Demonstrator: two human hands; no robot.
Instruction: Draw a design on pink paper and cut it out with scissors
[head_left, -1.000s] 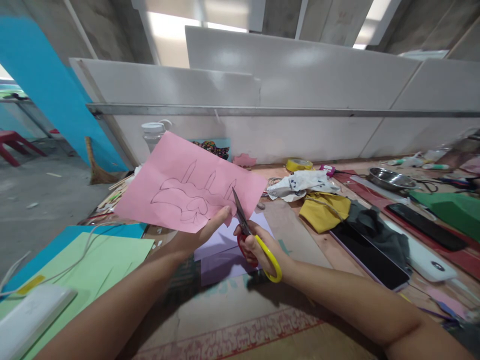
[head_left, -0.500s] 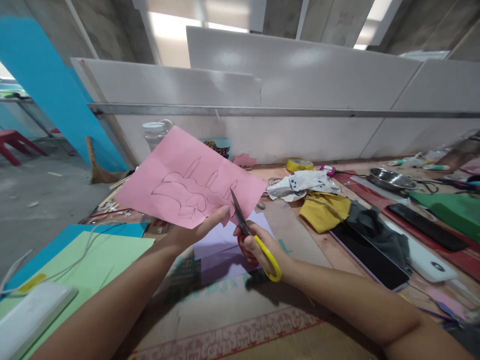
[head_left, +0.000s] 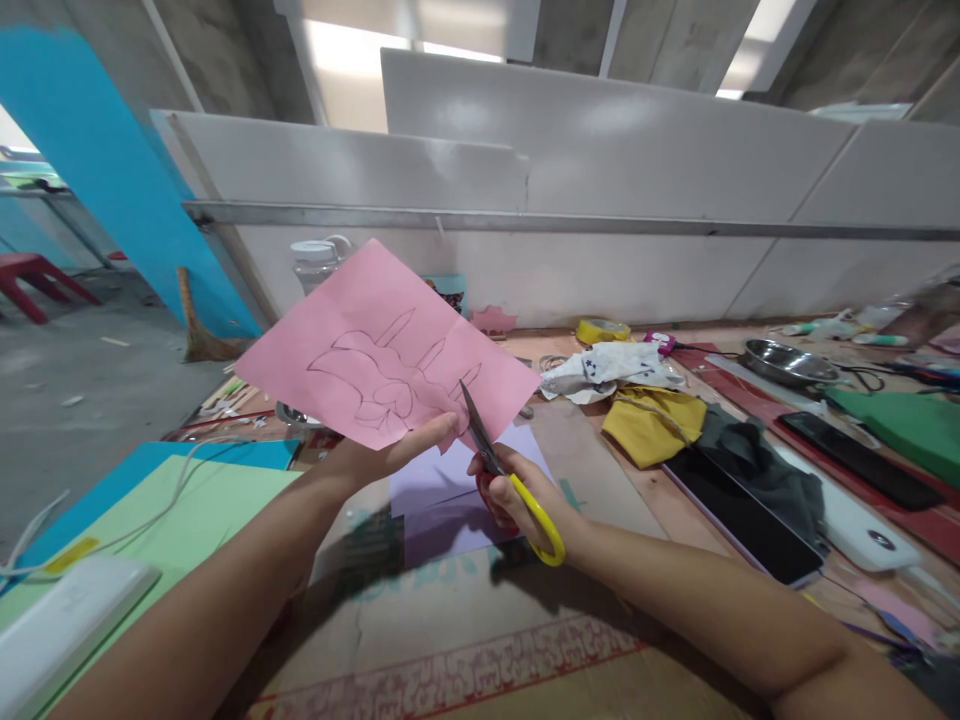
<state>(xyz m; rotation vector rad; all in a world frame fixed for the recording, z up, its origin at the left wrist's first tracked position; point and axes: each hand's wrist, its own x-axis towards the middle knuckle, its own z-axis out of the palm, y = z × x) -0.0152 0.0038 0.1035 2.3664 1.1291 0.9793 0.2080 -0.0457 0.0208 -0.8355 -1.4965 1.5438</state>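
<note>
Left forearm [head_left: 247, 560], bare, is slanting up from your lower left, its wrist running nearly straight into your left hand [head_left: 397, 455], where the thumb [head_left: 435, 432] is pressing flat on top and most fingers are hiding from view. Right forearm [head_left: 675, 590], also bare, is angling in from your lower right, elbow bending, while your right hand [head_left: 538, 485] is gripping with curled fingers, just beside the left.

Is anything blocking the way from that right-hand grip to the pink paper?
Nothing visible: the right hand has the scissors in its grip, their blades overlapping the pink paper. The left hand holds the paper, its thumb just beside the blades.
</note>
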